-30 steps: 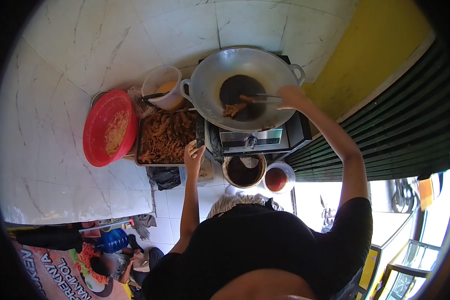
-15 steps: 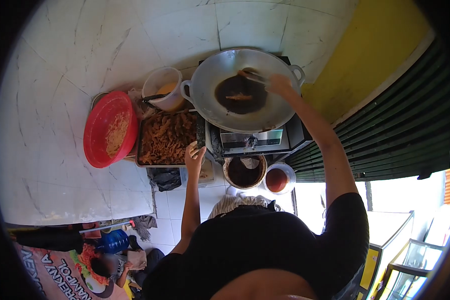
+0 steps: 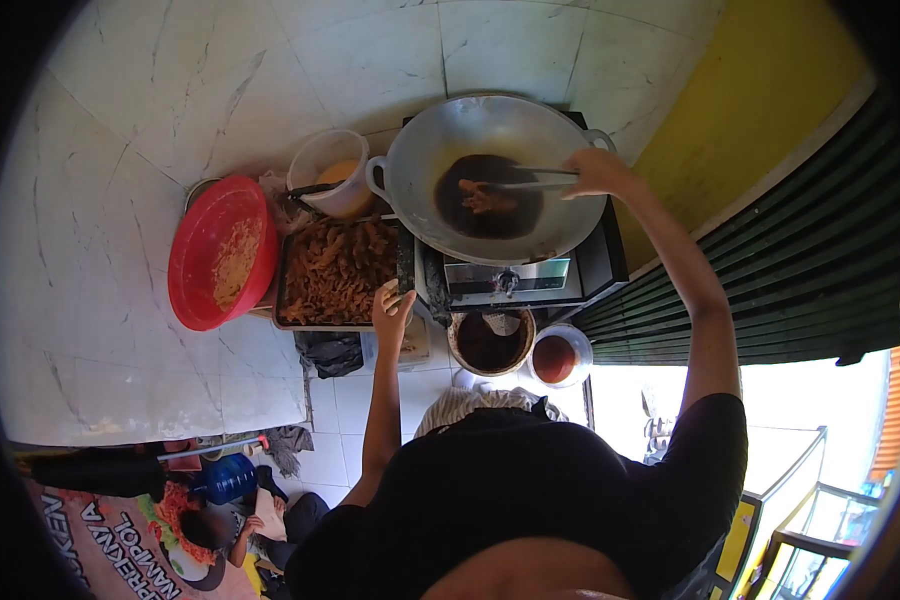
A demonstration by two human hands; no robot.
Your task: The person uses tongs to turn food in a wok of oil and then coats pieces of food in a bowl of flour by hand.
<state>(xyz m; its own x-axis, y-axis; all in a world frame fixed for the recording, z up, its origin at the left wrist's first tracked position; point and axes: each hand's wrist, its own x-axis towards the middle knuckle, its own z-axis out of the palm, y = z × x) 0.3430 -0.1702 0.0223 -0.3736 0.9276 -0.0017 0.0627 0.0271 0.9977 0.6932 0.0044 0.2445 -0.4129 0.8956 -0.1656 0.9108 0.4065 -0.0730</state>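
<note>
My right hand (image 3: pixel 595 173) is closed around metal tongs (image 3: pixel 535 182) over the right side of a large grey wok (image 3: pixel 420 215). The tips of the tongs reach a brown fried piece (image 3: pixel 485 200) in the dark oil (image 3: pixel 505 222) at the bottom of the wok. My left hand (image 3: pixel 391 308) is by the near right corner of a tray (image 3: pixel 310 327) heaped with brown fried pieces (image 3: pixel 335 270). Its fingers are loosely bent and apart, with nothing visible in them. The wok sits on a stove (image 3: pixel 505 277) with a knob on its front.
Left of the tray stands a red basin (image 3: pixel 185 285) with pale crumbs; behind it is a clear bucket (image 3: pixel 320 150) of yellowish liquid. Below the stove stand a pot of dark liquid (image 3: pixel 490 345) and a tub of reddish liquid (image 3: pixel 558 362). Another person (image 3: pixel 240 530) is at lower left.
My right hand has moved right and slightly down, drawing the tongs across the wok. The fried piece now looks bunched at the tong tips. My left hand stays by the tray.
</note>
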